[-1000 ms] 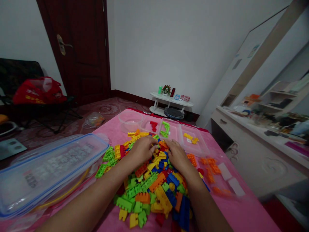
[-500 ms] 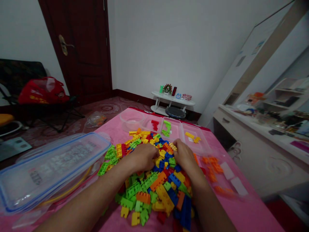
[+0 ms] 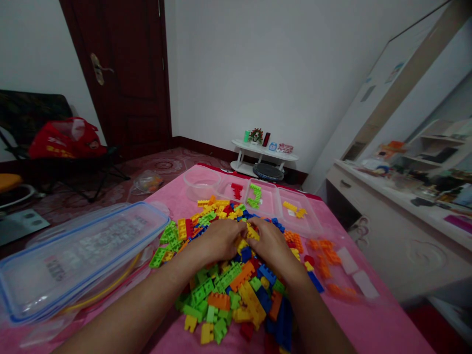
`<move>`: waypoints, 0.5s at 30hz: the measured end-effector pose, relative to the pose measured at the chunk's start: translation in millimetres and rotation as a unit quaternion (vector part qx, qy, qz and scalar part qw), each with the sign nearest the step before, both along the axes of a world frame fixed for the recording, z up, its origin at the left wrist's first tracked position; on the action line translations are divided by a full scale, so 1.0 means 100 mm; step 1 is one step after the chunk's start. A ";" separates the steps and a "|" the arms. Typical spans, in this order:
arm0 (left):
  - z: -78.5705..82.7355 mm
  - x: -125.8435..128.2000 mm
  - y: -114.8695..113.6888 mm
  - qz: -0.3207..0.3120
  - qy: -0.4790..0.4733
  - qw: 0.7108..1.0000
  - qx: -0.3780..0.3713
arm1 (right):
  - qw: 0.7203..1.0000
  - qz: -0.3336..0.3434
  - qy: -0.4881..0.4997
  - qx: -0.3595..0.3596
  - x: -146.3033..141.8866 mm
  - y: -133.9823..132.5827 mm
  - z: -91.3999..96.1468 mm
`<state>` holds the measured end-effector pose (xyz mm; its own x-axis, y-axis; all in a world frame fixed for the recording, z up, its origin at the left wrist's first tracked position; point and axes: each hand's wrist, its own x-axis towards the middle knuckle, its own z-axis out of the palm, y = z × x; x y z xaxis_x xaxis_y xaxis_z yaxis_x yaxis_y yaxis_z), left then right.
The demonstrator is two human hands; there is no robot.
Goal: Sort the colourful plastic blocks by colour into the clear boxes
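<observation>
A heap of plastic building blocks in green, yellow, orange, blue and red lies before me. Over its middle, my left hand and my right hand meet with fingertips almost touching. Yellow building blocks show between them. The left fingers are curled in and closed on a yellow block, partly hidden by the hand. My right thumb and fingers pinch at yellow blocks from the other side. Whether both hands hold the same piece I cannot tell.
Clear trays behind the heap hold red blocks, green blocks and yellow blocks. A round clear tub stands beside them. Orange blocks lie in a right-hand tray. Blue-rimmed lids are stacked at left on the pink cloth.
My right hand has moved left and in from the heap's right side to meet my left hand, uncovering orange and blue blocks at right. The left hand has barely moved.
</observation>
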<state>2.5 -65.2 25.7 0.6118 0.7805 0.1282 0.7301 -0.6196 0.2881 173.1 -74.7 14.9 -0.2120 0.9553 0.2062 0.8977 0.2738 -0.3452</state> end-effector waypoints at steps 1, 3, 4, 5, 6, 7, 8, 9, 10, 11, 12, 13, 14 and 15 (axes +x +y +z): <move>0.00 -0.02 0.02 -0.002 -0.013 1.000 -0.004 | 1.000 -0.001 -0.008 0.000 -0.01 0.00 -0.02; 0.00 -0.06 0.07 -0.001 -0.034 0.999 -0.017 | 1.000 -0.003 -0.017 0.005 -0.01 0.00 -0.03; 0.00 -0.08 0.10 0.004 -0.044 0.999 -0.028 | 1.000 -0.005 -0.020 0.007 -0.01 0.00 -0.04; -0.01 -0.10 0.14 0.012 -0.056 0.998 -0.040 | 1.000 -0.009 -0.023 0.009 -0.01 0.00 -0.04; -0.01 -0.12 0.17 0.022 -0.069 0.996 -0.052 | 1.000 -0.012 -0.025 0.009 -0.01 0.01 -0.05; -0.01 -0.14 0.19 0.029 -0.082 0.994 -0.062 | 1.000 -0.015 -0.025 0.008 -0.01 0.01 -0.06; -0.01 -0.15 0.22 0.034 -0.092 0.993 -0.070 | 1.000 -0.016 -0.024 0.005 -0.01 0.02 -0.07; -0.01 -0.16 0.24 0.036 -0.099 0.992 -0.076 | 1.000 -0.015 -0.022 0.003 -0.02 0.02 -0.08; -0.01 -0.16 0.25 0.035 -0.102 0.991 -0.079 | 1.000 -0.012 -0.020 0.001 -0.03 0.02 -0.09; -0.02 -0.16 0.26 0.032 -0.104 0.991 -0.080 | 1.000 -0.008 -0.020 0.001 -0.04 0.02 -0.10; -0.03 -0.15 0.27 0.029 -0.104 0.991 -0.084 | 1.000 -0.006 -0.021 0.002 -0.05 0.01 -0.10; -0.04 -0.15 0.27 0.024 -0.105 0.990 -0.088 | 1.000 -0.006 -0.023 0.005 -0.07 0.01 -0.11; -0.05 -0.14 0.27 0.020 -0.103 0.990 -0.095 | 1.000 -0.008 -0.025 0.008 -0.08 0.00 -0.11; -0.07 -0.14 0.27 0.013 -0.098 0.990 -0.103 | 1.000 -0.010 -0.027 0.012 -0.09 0.00 -0.11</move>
